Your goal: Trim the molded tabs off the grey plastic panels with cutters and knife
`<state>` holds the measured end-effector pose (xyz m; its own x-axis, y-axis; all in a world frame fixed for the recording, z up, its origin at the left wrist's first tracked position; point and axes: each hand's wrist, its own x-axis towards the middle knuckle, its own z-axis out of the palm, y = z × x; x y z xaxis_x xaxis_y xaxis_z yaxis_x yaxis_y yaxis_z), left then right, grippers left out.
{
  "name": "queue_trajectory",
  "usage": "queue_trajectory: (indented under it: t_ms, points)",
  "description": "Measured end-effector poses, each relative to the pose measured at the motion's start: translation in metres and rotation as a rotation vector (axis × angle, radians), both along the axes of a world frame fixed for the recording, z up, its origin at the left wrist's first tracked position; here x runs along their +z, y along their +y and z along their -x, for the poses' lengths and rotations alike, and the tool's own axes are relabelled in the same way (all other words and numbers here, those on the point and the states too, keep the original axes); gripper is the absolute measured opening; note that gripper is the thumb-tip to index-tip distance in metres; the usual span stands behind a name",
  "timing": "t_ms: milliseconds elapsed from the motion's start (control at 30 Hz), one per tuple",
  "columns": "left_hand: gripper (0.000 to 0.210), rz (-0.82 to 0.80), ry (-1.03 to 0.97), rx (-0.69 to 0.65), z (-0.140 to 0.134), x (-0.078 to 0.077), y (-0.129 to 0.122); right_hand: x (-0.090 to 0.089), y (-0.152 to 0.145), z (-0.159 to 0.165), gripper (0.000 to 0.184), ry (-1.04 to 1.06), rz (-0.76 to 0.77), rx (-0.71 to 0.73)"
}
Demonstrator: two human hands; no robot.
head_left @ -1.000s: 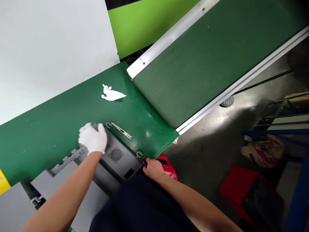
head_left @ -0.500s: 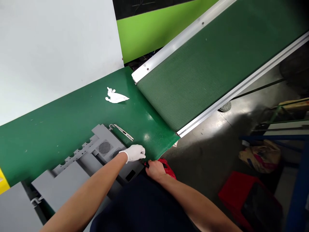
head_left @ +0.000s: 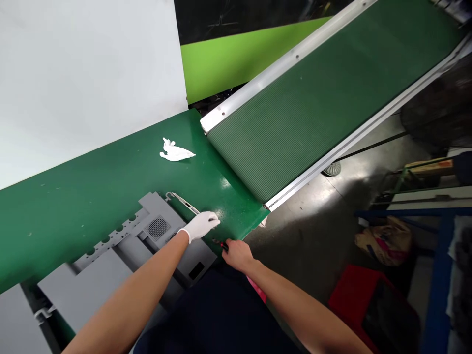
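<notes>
My left hand (head_left: 202, 225), in a white glove, is over the right end of a grey plastic panel (head_left: 190, 253) with round vent grilles. Its fingertips are pinched together; anything between them is too small to make out. My bare right hand (head_left: 238, 254) is closed around small pliers (head_left: 223, 245) with red and black handles, their jaws pointing left, just below the left fingertips. A slim silver craft knife (head_left: 185, 202) lies on the green bench top (head_left: 121, 162) beside the panel, partly behind my left hand.
A crumpled white glove (head_left: 177, 152) lies farther back. A green conveyor belt (head_left: 295, 113) with metal rails slopes up from the bench's right end. Another grey panel (head_left: 20, 322) is at lower left. A red box (head_left: 356, 300) stands on the floor at right.
Both hands have lifted a little and drawn slightly away from the panel's corner. The pliers' jaws now show clear of the panel. The view has shifted slightly.
</notes>
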<state>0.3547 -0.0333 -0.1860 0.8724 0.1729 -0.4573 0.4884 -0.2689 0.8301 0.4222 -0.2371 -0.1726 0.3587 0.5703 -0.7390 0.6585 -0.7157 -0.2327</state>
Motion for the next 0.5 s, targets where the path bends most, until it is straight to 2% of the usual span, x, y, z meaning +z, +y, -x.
queue_trajectory:
  t_ms: [100, 200, 300, 367, 433, 500]
  points:
    - [0.033, 0.102, -0.079, 0.243, 0.016, 0.026, 0.028, 0.009, 0.007, -0.005, 0.029, 0.004, -0.009, -0.059]
    - [0.037, 0.179, -0.139, 0.437, 0.045, 0.05, 0.073, 0.014, 0.025, -0.005, 0.025, 0.045, -0.04, -0.078]
    - [0.04, 0.105, -0.108, 0.599, 0.07, 0.068, 0.127, 0.016, 0.059, -0.001, 0.033, 0.105, -0.094, -0.06]
    - [0.038, -0.052, 0.003, 0.608, 0.076, 0.073, 0.157, 0.017, 0.088, 0.004, 0.046, 0.141, -0.125, -0.041]
    - [0.036, -0.205, 0.117, 0.532, 0.072, 0.072, 0.177, 0.016, 0.119, 0.009, 0.058, 0.168, -0.148, -0.018]
    - [0.036, -0.3, 0.193, 0.421, 0.062, 0.063, 0.188, 0.014, 0.149, 0.014, 0.067, 0.185, -0.166, 0.006]
